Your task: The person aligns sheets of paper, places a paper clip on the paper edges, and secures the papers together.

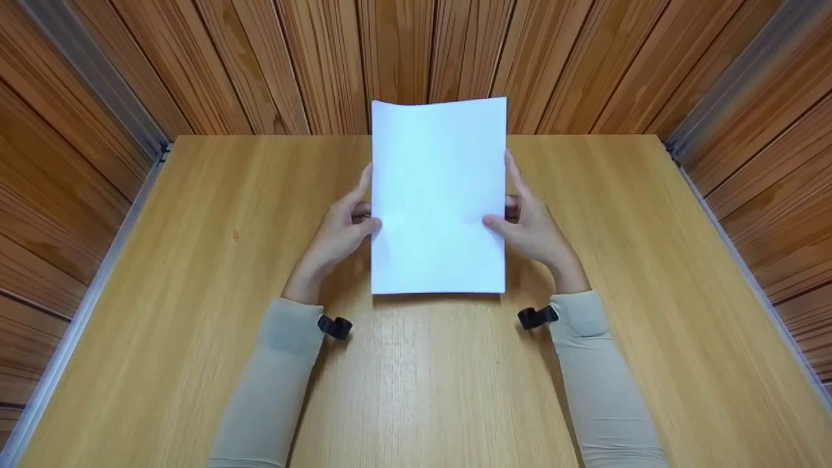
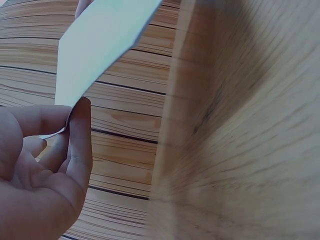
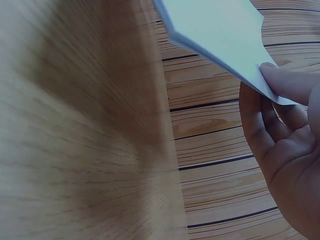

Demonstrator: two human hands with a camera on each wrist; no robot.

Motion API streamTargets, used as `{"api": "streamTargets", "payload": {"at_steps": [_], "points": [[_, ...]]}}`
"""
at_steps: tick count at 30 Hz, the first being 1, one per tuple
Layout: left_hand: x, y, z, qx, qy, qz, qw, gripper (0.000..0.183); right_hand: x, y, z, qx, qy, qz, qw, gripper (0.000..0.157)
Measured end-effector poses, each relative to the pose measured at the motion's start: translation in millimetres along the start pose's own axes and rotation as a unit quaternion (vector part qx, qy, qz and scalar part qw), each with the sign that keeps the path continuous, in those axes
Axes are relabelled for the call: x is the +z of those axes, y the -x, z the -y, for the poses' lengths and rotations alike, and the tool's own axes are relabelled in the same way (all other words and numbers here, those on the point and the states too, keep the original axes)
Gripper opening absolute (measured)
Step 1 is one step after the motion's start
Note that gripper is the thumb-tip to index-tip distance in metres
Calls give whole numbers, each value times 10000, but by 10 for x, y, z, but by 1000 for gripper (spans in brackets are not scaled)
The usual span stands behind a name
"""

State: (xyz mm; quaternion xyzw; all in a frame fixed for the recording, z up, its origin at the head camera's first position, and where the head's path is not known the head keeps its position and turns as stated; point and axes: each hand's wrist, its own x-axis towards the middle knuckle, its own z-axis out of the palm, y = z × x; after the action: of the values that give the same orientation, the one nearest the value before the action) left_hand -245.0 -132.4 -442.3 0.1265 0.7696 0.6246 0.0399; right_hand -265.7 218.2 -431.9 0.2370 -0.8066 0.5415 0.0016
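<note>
Left hand (image 1: 337, 233) pinches one long edge of the white paper (image 1: 439, 182), right hand (image 1: 537, 233) pinches the other, and it's held clear above the wooden table (image 1: 416, 383)! Looks like the holding step; moving it next calls for even, matched grips.

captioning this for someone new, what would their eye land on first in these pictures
The bright white paper stands out first, held above the wooden table near the middle of the head view. The left hand and right hand grip its opposite side edges. Next comes the black device on each pale sleeve.
</note>
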Motion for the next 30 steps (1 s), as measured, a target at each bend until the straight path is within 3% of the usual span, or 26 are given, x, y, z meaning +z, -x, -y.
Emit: {"api": "streamTargets", "payload": {"at_steps": [7,20,30], "points": [[35,-11,26,24,130,-150,9998,78,1,11,-20,89,31,42,9999,105],[85,-18,6,-145,260,-441,9986,75,-22,-3,-44,336,-374,116,9987,104],[89,-17,13,-72,714,-265,9971,74,-3,-7,-26,625,-667,-294,9954,87]]}}
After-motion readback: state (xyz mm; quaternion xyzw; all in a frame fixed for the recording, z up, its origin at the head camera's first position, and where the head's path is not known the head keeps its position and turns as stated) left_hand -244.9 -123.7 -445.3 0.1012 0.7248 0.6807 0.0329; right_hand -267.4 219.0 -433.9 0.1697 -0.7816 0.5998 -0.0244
